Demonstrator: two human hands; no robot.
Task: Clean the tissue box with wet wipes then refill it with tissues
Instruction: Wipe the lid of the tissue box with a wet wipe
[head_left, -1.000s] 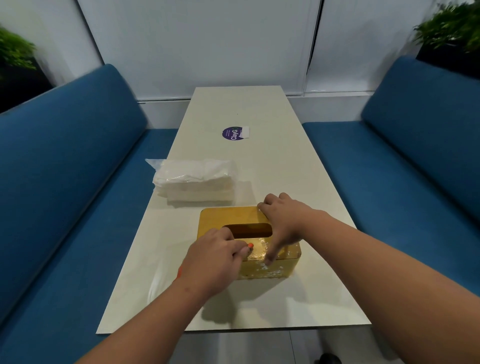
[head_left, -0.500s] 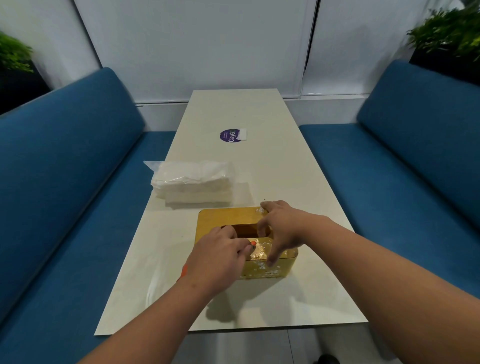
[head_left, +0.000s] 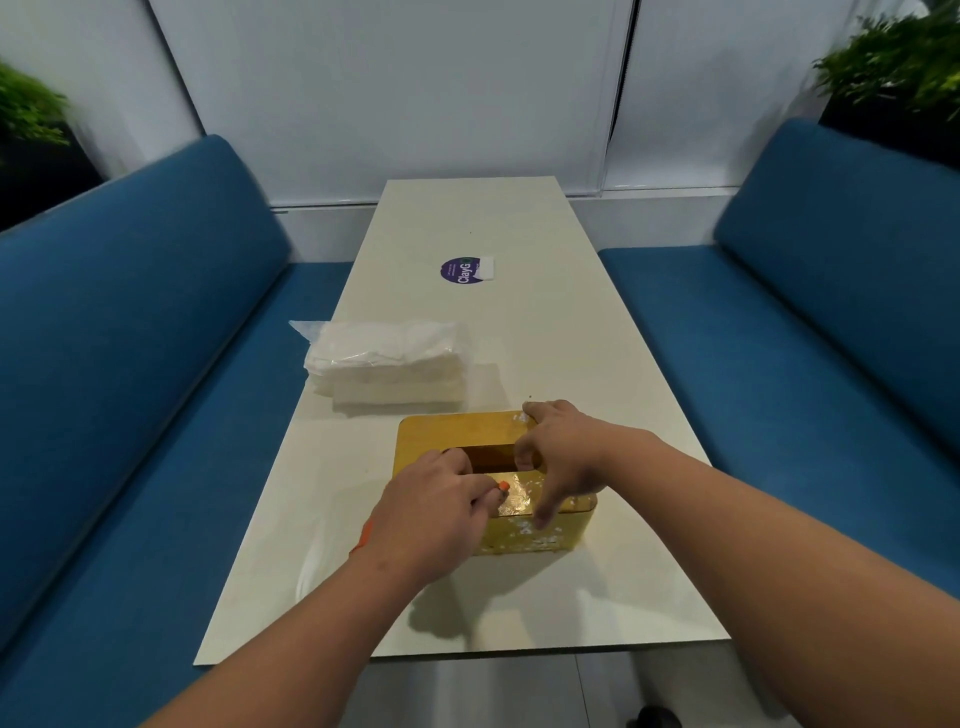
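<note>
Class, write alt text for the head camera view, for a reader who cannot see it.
Two bare hands, left hand and right hand, rest on a gold tissue box at its top opening, on a long pale table. A plastic-wrapped pack of white tissues lies just beyond it to the left, and blue benches flank the table.

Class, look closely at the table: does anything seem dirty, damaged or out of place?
Yes: the gold tissue box carries white flecks on its top and front face, like stuck residue. Its slot shows no tissue, while the tissue pack lies unopened-looking beside it.
</note>
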